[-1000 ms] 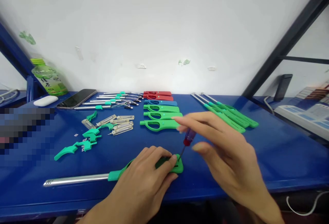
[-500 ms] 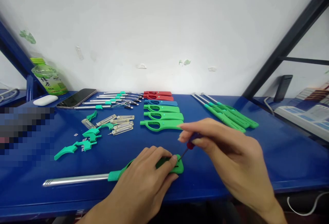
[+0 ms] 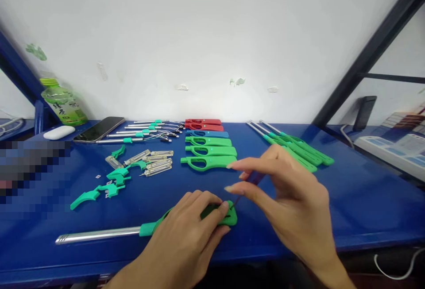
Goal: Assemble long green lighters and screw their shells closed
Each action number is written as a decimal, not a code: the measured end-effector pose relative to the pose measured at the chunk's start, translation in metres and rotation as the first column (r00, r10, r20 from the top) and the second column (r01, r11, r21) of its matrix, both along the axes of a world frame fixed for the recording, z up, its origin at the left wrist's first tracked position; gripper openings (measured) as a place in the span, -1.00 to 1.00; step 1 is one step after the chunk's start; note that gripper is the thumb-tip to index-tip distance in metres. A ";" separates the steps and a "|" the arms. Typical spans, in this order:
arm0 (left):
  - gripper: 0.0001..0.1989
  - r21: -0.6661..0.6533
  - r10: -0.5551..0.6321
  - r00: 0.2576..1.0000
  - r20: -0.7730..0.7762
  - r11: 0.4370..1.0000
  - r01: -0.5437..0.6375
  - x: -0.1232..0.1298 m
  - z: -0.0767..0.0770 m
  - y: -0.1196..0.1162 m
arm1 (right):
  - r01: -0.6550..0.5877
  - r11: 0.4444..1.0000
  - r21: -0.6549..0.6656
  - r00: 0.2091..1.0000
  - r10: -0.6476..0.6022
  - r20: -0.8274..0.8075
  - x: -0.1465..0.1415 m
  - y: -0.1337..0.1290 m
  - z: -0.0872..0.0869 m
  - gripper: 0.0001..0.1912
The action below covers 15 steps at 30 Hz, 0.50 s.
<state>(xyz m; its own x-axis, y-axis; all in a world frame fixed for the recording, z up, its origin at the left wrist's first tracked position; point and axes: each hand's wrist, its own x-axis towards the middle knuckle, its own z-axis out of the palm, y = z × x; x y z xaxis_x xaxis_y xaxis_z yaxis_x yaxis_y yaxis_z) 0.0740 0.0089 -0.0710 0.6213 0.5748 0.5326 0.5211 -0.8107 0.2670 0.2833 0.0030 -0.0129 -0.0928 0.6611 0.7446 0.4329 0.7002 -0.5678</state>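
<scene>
My left hand (image 3: 189, 233) presses a green gas lighter (image 3: 148, 228) with a long metal barrel flat on the blue table, its fingers closed over the handle. The barrel points left. In my right hand (image 3: 292, 200) is a small screwdriver (image 3: 255, 177), its dark handle partly hidden by the fingers. The thin shaft slants down to the green handle's right end, and its tip meets the plastic there. Behind my hands lies a column of lighter handle shells: green (image 3: 210, 162), blue (image 3: 207, 134) and red (image 3: 204, 125).
Green-handled lighters (image 3: 292, 147) lie at the back right. Loose metal barrels with wires (image 3: 133, 140), clear fuel tanks (image 3: 158, 165) and teal triggers (image 3: 85, 197) are spread on the left. A phone (image 3: 99, 129), a white case (image 3: 59, 132) and a green bottle (image 3: 63, 103) stand behind them.
My right hand has turned and its fingers have shifted around the screwdriver handle, now covering more of it. My left hand and the lighter stay in place.
</scene>
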 end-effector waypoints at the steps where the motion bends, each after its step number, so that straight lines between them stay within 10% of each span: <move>1: -0.79 0.000 0.004 1.000 -0.001 1.000 -0.004 0.000 0.000 0.000 | -0.018 1.000 -0.024 0.999 0.019 0.035 0.001 -0.001 0.000 -0.71; 6: -0.79 -0.005 -0.007 1.000 -0.011 1.000 0.007 0.000 0.001 0.000 | -0.166 0.966 -0.197 0.986 0.166 -0.018 0.002 -0.002 0.001 -0.55; 15: -0.80 0.022 0.010 1.000 -0.013 1.000 -0.009 0.001 0.001 -0.001 | -0.032 0.992 -0.122 0.997 0.040 0.064 -0.004 -0.007 0.003 -0.66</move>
<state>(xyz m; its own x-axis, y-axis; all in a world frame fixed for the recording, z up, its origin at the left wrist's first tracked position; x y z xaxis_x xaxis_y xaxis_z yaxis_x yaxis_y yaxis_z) 0.0748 0.0079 -0.0700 0.6230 0.5692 0.5365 0.5322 -0.8111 0.2425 0.2794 -0.0042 -0.0099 -0.1644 0.7414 0.6506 0.4485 0.6437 -0.6201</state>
